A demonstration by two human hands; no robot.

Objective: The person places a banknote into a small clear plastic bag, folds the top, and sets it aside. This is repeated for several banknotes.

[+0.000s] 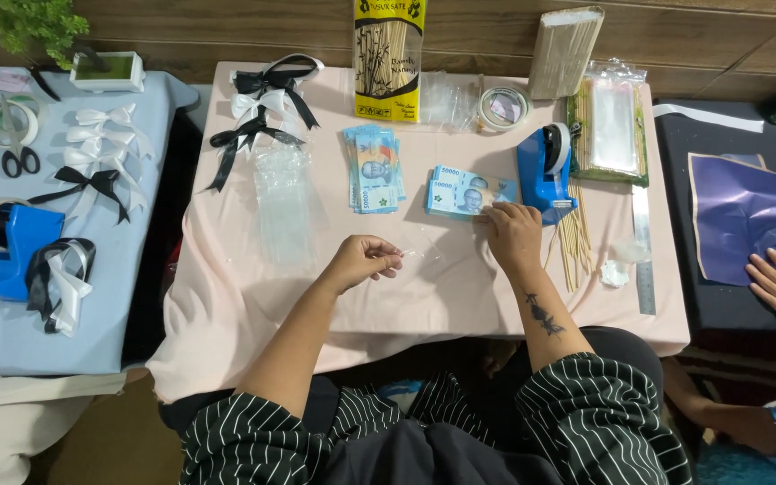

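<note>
A small clear plastic sleeve (pixel 413 255) hangs pinched in the left hand (pixel 365 260) above the pink tablecloth (pixel 253 296); the right hand (pixel 514 235), fingers curled, presses the nearer banknote stack (pixel 464 193). The flimsy sleeve could slip unseen.

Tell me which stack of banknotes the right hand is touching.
The right hand rests on the flat-lying stack beside the blue tape dispenser. The other stack, fanned upright to its left, lies untouched.

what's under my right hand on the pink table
Your right hand rests on the near edge of a small stack of blue banknotes. The part of the stack beneath your fingers is covered.
</note>
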